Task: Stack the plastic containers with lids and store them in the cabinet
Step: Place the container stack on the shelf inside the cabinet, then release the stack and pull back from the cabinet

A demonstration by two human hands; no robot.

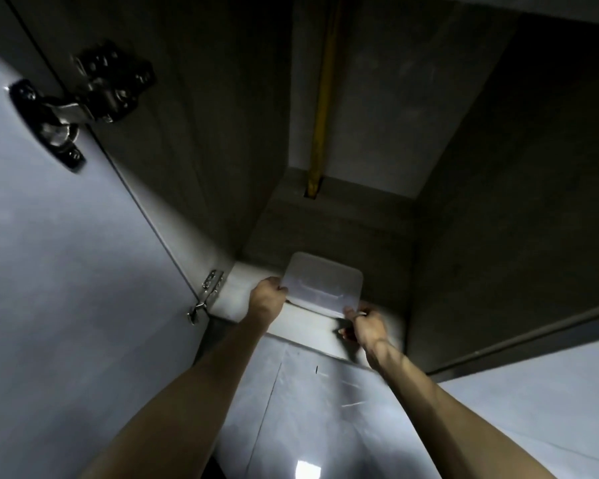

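Observation:
A translucent white plastic container with its lid (320, 284) rests at the front edge of the cabinet's floor shelf (329, 233), seen from below. My left hand (267, 294) grips its left side. My right hand (365, 327) holds its lower right corner, fingers curled under the rim. The cabinet interior is dark grey. How many containers are stacked is hidden from this angle.
The open cabinet door (66, 271) stands at the left with a metal hinge (80, 102) high up and another hinge (206, 293) beside my left hand. A yellow pipe (320, 108) runs up the cabinet's back. Shiny white wall tiles (308, 426) lie below the shelf.

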